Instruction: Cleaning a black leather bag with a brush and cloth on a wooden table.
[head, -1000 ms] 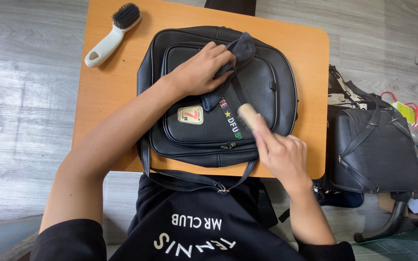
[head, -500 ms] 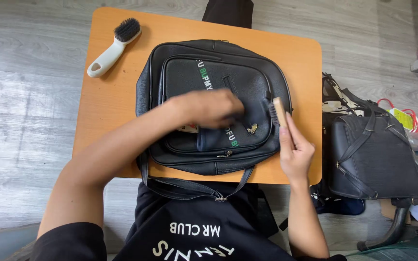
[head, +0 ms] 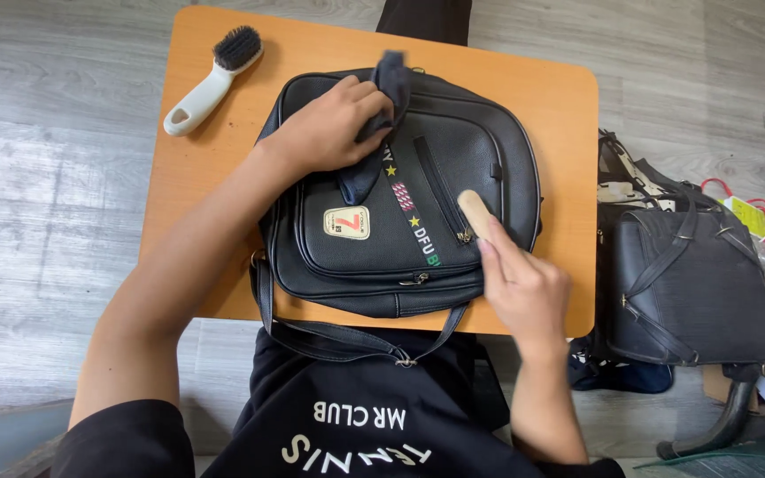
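A: Where is the black backpack [head: 400, 195]?

B: Flat on its back in the middle of the orange tabletop [head: 560, 106], front pocket up.

A: And the left hand [head: 325, 128]?

B: At the backpack's upper left, fingers clamped on a dark cloth [head: 381, 115] pressed to the leather, probably so it bears on the surface.

A: The right hand [head: 524, 288]?

B: At the backpack's lower right edge, fingers closed on a pale wooden stick [head: 474, 211] lying on the front, seemingly steadying the bag.

A: Anything else?

B: A white-handled brush [head: 210, 80] lies left of the backpack, apart.

Cream square label [head: 347, 222] on black backpack [head: 489, 142] front; striped printed strap [head: 409, 217] beside it.
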